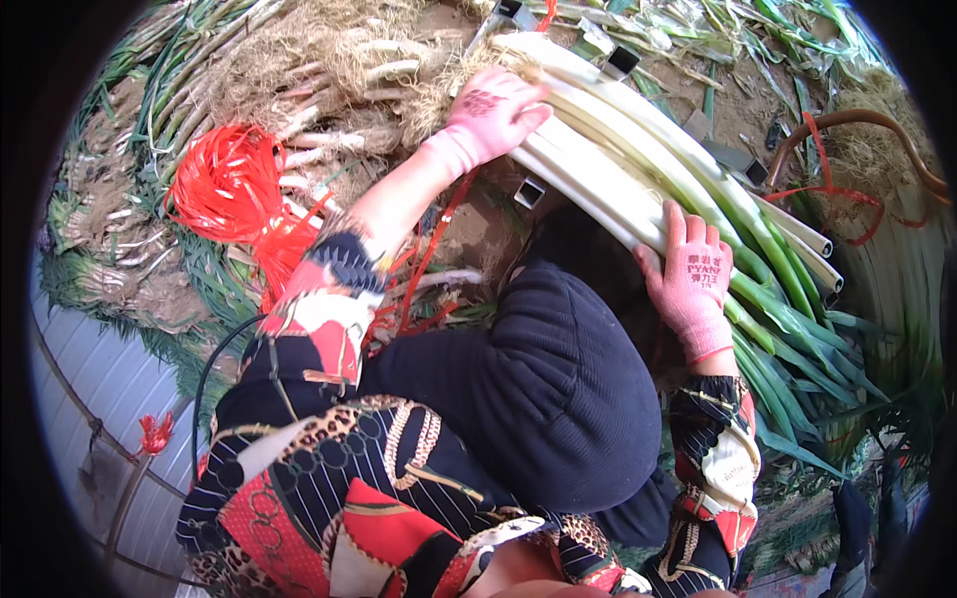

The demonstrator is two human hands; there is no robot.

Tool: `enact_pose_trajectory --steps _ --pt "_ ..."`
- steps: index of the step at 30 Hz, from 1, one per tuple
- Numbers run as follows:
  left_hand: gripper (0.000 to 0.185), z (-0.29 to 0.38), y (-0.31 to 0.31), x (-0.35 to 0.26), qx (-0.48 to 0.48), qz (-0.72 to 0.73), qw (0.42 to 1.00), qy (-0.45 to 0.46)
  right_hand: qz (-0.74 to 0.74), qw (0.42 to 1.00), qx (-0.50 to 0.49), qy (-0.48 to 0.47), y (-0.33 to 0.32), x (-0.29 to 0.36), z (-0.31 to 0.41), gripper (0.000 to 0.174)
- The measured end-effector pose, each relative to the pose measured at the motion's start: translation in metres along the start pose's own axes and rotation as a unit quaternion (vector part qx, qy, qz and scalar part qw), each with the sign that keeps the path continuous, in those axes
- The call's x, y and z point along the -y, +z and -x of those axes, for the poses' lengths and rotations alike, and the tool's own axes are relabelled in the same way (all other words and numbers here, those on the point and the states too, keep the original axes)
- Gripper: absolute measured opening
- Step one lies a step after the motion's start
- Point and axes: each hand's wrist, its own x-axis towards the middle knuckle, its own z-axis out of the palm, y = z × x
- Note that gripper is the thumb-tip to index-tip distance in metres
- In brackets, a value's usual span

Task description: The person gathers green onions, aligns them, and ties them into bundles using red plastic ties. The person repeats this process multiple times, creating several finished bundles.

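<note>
A bunch of thick green onions (635,142) lies slantwise before me, its roots at the upper left and its green leaves at the lower right. In a pink glove, my left hand (497,112) rests on the white stalks near the root end, thumb over them. My right hand (691,273), also in a pink glove, lies with spread fingers on the near side of the stalks, where white turns to green. Square metal tube ends (529,193) show around the bunch. How firmly either hand grips is partly hidden.
A bundle of red plastic strapping (224,187) lies at the left, beside many loose onions with dry roots (336,67). At the right are a curved brown rod (860,116), red strips and another stack of onions (908,261). Leaf scraps cover the soil at the top.
</note>
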Motion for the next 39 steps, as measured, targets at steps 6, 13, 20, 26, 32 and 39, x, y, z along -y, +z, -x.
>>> enact_pose_trajectory --steps 6,13,20,26,32,39 --pt "0.023 0.01 0.044 0.044 -0.045 -0.023 0.997 0.064 0.001 0.995 0.088 0.05 0.0 0.0 -0.007 0.072" --pt "0.031 -0.012 0.014 -0.023 -0.02 0.004 0.987 0.158 0.028 0.998 0.041 0.045 0.003 0.0 -0.007 0.069" --pt "0.037 -0.027 0.004 0.021 0.218 -0.032 0.975 0.039 -0.031 0.998 0.048 0.029 0.0 0.006 -0.013 0.075" --pt "0.031 -0.006 0.028 0.058 0.132 0.123 0.981 -0.068 -0.123 0.989 0.07 0.041 -0.021 -0.036 0.002 0.069" --pt "0.043 -0.015 0.014 0.083 0.198 0.075 0.976 -0.045 -0.142 0.949 0.125 0.253 -0.048 -0.129 0.075 0.052" --pt "0.055 -0.052 0.009 -0.174 0.107 0.171 0.934 0.294 -0.109 0.97 0.026 0.215 0.034 -0.168 0.101 0.044"
